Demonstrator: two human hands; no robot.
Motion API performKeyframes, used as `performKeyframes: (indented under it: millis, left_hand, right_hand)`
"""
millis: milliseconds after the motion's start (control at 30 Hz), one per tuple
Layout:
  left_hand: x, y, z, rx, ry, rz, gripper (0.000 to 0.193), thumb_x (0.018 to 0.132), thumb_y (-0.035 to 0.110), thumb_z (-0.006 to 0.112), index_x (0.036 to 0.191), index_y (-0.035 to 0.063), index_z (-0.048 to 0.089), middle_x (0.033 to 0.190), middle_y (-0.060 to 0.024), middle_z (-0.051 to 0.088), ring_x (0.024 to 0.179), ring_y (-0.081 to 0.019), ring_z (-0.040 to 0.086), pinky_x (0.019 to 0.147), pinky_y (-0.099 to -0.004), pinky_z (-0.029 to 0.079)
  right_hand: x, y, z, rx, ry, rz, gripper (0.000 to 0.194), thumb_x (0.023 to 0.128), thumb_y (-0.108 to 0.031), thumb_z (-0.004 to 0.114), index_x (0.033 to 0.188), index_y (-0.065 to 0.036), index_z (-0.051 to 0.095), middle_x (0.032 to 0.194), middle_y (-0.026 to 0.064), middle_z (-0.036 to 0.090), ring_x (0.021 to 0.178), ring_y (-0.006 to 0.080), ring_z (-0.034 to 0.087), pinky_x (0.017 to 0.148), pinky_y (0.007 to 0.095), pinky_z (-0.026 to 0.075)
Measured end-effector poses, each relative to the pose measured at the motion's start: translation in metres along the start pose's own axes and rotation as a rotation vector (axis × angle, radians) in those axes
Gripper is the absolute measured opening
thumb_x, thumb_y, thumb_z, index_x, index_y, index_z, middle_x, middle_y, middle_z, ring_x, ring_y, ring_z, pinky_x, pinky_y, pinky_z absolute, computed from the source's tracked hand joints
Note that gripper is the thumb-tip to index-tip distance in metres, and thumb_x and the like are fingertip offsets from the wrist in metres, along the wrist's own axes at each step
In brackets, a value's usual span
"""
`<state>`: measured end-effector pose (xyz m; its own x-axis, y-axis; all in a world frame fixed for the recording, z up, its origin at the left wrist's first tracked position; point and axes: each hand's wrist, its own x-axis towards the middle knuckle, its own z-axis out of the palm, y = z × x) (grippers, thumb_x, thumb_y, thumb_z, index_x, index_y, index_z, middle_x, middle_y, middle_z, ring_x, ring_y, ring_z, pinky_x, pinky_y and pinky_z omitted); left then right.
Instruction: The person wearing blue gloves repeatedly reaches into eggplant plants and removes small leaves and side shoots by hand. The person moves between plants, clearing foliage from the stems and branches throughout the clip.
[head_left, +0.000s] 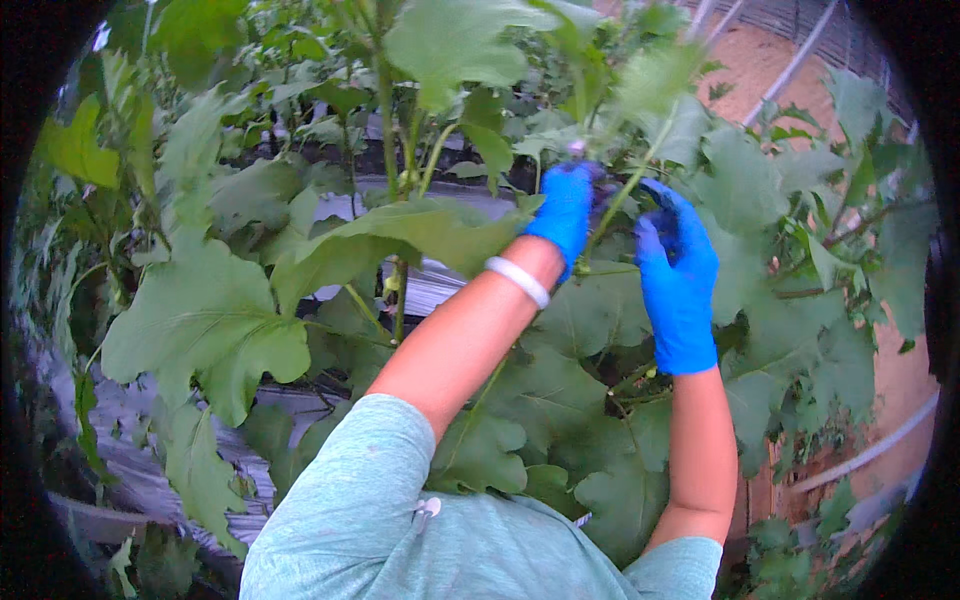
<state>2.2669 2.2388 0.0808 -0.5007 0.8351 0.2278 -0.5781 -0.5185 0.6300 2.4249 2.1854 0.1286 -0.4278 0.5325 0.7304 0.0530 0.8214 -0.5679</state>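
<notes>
Both of my hands wear blue gloves with dark palms and fingertips. My left hand (564, 214) is raised among the leaves of an eggplant plant, beside a slanting green stem (628, 191). Its fingers are blurred and partly turned away, so I cannot tell whether they grip anything. Just above them shows a small pale purple flower (577, 148). To the right of that stem, my right hand (679, 274) has its thumb and fingers curved and apart, with nothing visible between them. A broad leaf (442, 232) lies against the left wrist, near a white wristband (517, 281).
Large lobed leaves (202, 322) crowd the left and the space below my arms. An upright stem (389, 127) stands left of my hands. Silvery mulch film (439, 289) covers the ground behind. Metal poles (791, 64) and bare soil (750, 64) are at the upper right.
</notes>
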Motion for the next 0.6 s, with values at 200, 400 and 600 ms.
performKeyframes:
  millis: [200, 400, 600]
  left_hand:
    - [-0.032, 0.013, 0.001, 0.377, 0.029, 0.516, 0.033, 0.090, 0.007, 0.055, 0.121, -0.0019, 0.052, 0.114, -0.0133, 0.060, 0.099, -0.0197, 0.062, 0.089, -0.0334, 0.049]
    - [-0.153, 0.103, -0.054, 0.252, -0.092, 0.814, 0.030, 0.092, 0.013, 0.055, 0.120, 0.0010, 0.053, 0.113, -0.0116, 0.057, 0.100, -0.0222, 0.059, 0.088, -0.0310, 0.049]
    - [-0.082, 0.209, -0.076, 0.402, 0.391, 1.010, 0.033, 0.093, 0.021, 0.056, 0.119, 0.0011, 0.053, 0.105, -0.0101, 0.062, 0.087, -0.0187, 0.061, 0.076, -0.0314, 0.052]
  right_hand:
    - [-0.010, -0.027, 0.004, -0.048, -0.011, -0.128, 0.041, 0.084, -0.001, 0.060, 0.125, -0.009, 0.057, 0.093, 0.0037, 0.062, 0.074, 0.0082, 0.055, 0.063, 0.0233, 0.047]
    - [-0.002, -0.052, 0.044, 0.067, -0.266, -0.286, 0.033, 0.082, 0.002, 0.057, 0.113, -0.009, 0.061, 0.096, 0.0110, 0.063, 0.077, 0.0193, 0.063, 0.066, 0.0293, 0.051]
    - [0.034, -0.097, 0.112, 0.115, -0.469, -0.812, 0.043, 0.077, 0.013, 0.046, 0.114, -0.006, 0.057, 0.102, 0.0155, 0.059, 0.095, 0.0317, 0.060, 0.083, 0.0351, 0.048]
